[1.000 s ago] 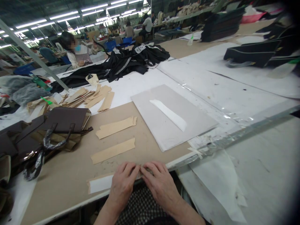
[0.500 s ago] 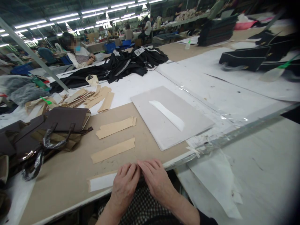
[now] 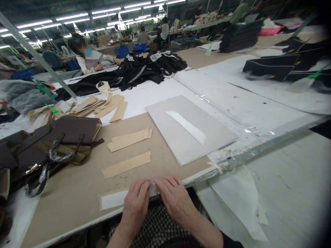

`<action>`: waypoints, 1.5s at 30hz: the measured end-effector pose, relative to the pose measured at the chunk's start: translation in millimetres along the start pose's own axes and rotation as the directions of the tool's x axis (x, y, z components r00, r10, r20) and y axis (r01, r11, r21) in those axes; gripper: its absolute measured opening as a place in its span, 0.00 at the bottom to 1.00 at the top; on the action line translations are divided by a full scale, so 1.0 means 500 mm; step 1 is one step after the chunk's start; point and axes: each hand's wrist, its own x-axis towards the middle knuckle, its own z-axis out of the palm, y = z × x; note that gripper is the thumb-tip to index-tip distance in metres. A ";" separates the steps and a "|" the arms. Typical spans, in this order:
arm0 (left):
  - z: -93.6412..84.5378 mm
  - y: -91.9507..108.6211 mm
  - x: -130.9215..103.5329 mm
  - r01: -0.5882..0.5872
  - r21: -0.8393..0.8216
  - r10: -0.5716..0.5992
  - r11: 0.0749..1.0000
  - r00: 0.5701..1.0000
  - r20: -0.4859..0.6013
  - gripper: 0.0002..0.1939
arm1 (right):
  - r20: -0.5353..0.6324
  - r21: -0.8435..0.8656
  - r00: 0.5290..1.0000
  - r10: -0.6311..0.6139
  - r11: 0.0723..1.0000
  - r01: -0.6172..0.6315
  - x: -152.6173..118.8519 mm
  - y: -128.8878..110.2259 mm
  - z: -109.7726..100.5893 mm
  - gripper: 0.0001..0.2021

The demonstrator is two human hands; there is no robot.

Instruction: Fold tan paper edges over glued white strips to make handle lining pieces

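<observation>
A tan strip with a white layer on top [image 3: 113, 200] lies along the table's front edge. My left hand [image 3: 138, 199] rests over its right part, fingers bent and pressed together. At the strip's right end, my right hand [image 3: 172, 193] has its fingers together and tips down on the edge of the piece. A little of the white layer shows between the hands; the fingertips' hold is partly hidden. Farther back lie two tan strips, one [image 3: 126, 165] nearer and one [image 3: 130, 139] behind it. A narrow white strip [image 3: 186, 126] lies on a grey board [image 3: 178, 148].
Dark brown bags [image 3: 76, 129] lie at the left. Behind them is a pile of tan pieces [image 3: 89, 106] beside a green-tipped bottle. Black straps [image 3: 139, 70] are heaped farther back, near a masked person [image 3: 89, 62]. Dark bags [image 3: 271, 67] stand at the right.
My hands have parted slightly, showing some of the white layer between them. The masked person's arm now reaches toward the black straps. The view has shifted a little.
</observation>
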 end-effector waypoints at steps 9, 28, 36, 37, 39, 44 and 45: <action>-0.007 -0.002 -0.014 -0.073 0.167 0.052 0.983 0.991 0.124 0.18 | -0.042 0.003 0.999 0.018 1.000 -0.018 -0.001 0.003 0.007 0.22; 0.004 0.007 0.034 -0.087 0.048 0.078 0.995 0.983 0.164 0.15 | -0.037 0.043 0.994 0.105 0.994 -0.103 -0.029 -0.018 -0.001 0.17; -0.010 0.008 0.032 -0.172 0.101 0.146 0.980 0.964 0.220 0.18 | -0.043 0.088 0.994 0.104 0.991 -0.099 -0.030 -0.017 -0.007 0.16; -0.016 0.008 0.033 -0.126 0.041 0.114 0.991 0.969 0.219 0.17 | -0.047 0.105 0.994 0.101 0.990 -0.095 -0.030 -0.016 -0.009 0.16; -0.026 0.007 0.029 -0.028 -0.057 0.039 0.998 0.977 0.209 0.16 | -0.066 0.146 0.993 0.101 0.985 -0.090 -0.030 -0.014 -0.013 0.14; -0.019 0.005 -0.017 -0.048 0.060 0.036 0.997 0.981 0.191 0.28 | -0.140 0.207 0.979 0.149 0.971 -0.119 -0.037 -0.007 -0.012 0.11; -0.013 0.005 -0.026 -0.084 0.100 0.065 0.991 0.981 0.182 0.29 | -0.146 0.212 0.975 0.168 0.968 -0.135 -0.038 -0.006 -0.011 0.13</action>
